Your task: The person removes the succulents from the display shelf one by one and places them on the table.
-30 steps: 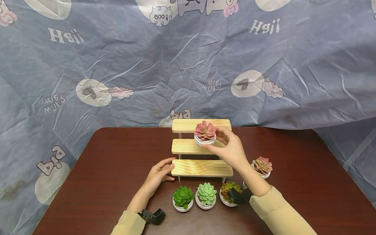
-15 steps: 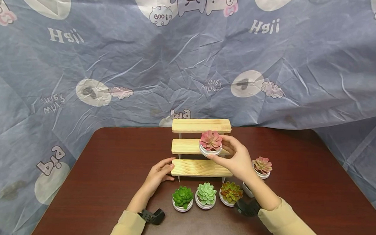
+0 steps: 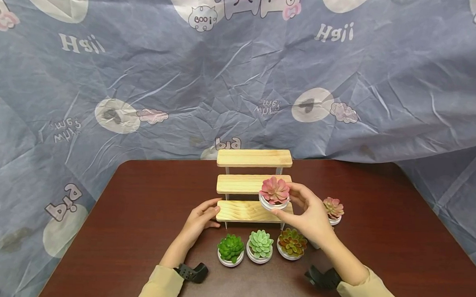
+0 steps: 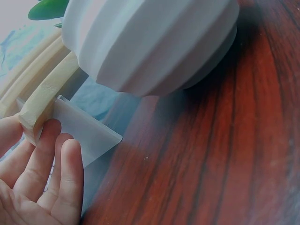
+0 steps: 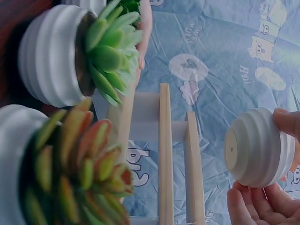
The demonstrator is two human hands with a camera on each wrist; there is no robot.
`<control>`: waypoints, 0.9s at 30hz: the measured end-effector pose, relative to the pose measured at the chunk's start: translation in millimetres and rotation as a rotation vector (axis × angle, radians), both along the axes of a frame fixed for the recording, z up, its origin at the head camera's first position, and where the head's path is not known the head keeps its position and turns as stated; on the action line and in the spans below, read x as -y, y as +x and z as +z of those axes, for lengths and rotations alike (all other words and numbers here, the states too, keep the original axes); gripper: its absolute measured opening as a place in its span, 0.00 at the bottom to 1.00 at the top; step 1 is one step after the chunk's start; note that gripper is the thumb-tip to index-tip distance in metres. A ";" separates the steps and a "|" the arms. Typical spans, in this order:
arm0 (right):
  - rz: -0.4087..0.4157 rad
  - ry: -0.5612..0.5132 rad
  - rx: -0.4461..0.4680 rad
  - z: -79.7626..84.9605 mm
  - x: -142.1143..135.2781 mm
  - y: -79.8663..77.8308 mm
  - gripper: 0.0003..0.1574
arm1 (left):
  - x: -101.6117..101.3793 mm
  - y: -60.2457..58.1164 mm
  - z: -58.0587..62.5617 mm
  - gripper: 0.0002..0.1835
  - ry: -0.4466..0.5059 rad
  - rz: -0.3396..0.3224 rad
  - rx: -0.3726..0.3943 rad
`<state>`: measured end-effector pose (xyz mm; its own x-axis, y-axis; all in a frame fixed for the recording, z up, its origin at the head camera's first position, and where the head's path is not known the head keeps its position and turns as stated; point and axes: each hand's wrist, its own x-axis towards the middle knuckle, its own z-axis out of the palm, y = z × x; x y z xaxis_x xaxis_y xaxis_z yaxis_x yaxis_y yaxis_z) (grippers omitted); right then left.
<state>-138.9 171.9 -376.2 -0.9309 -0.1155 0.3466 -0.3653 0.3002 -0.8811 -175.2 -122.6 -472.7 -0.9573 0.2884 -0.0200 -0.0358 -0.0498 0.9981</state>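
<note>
My right hand (image 3: 309, 213) grips a pink succulent in a ribbed white pot (image 3: 274, 194), thumb and fingers at opposite sides of the pot. The pot overlaps the middle and bottom boards in the head view, and its base (image 5: 232, 149) shows in the right wrist view. At the left end of the bottom board, my left hand (image 3: 198, 220) pinches the three-tier wooden plant stand (image 3: 251, 212). Its thumb and fingertips meet the board's end (image 4: 35, 115), beside a translucent support (image 4: 86, 133).
In front of the stand sit a dark green succulent (image 3: 230, 248), a pale green one (image 3: 260, 245) and a reddish-green one (image 3: 292, 243), all in white pots. Another pink succulent (image 3: 333, 208) is to the right, partly behind the right hand. A printed blue sheet (image 3: 185, 74) hangs behind the table (image 3: 146, 197).
My right hand has drawn the pink succulent down and to the right, away from the upper boards and closer to me. The left hand has stayed on the stand.
</note>
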 end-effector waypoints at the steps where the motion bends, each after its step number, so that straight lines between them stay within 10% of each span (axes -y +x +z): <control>1: -0.003 0.008 -0.008 -1.1 -0.8 1.4 0.37 | 0.2 -0.2 -0.6 0.25 -0.001 -0.001 -0.008; 11: 0.010 0.018 -0.073 -13.8 -9.2 12.3 0.37 | 2.5 -10.6 -25.6 0.26 0.011 0.021 -0.018; 27: -0.046 0.058 -0.057 -24.7 -20.5 34.9 0.39 | 0.8 -1.0 -1.0 0.25 0.005 -0.008 -0.003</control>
<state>-104.0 192.4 -400.9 -0.9146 -0.0945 0.3931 -0.3990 0.3681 -0.8398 -176.2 -123.4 -473.7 -0.9550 0.2961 -0.0157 -0.0333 -0.0544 0.9980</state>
